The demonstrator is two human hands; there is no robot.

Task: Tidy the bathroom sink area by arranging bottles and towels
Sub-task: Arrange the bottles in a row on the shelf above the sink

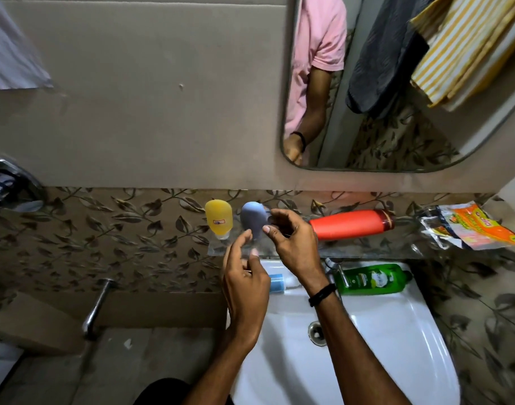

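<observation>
Reaching forward over the white sink (396, 346), both hands are raised to the left end of the glass shelf (367, 251) fixed to the leaf-patterned wall tiles. The left hand (244, 287) is held with its back to the camera, fingers loosely curled and half open, the thumb tip close to the lower part of a grey-blue bottle (252, 219); whether it touches cannot be told. The right hand (291, 238), a black band (322, 294) on its wrist, is spread partly open, its thumb tip resting against the bottle's right side and its fingers curved behind it; a firm grip cannot be confirmed. The grey-blue bottle is rounded, matte and stands cap-down near the shelf's left end. Just beside it, at the very left end, a translucent yellow bottle (218, 217) of the same shape stands cap-down on a clear cap, a small white label on its front. Toward the middle of the shelf an orange-red bottle (350, 225) lies on its side, its dark cap pointing right. At the shelf's right end a crumpled orange packet (478, 229) lies. On the sink's back rim a green bottle (370, 279) lies flat beside the tap (335, 266), and a small blue-capped bottle (276, 283) lies partly hidden behind the left hand. Towels are seen in the mirror (396, 159), one grey (388, 54), one yellow-striped (466, 45).
</observation>
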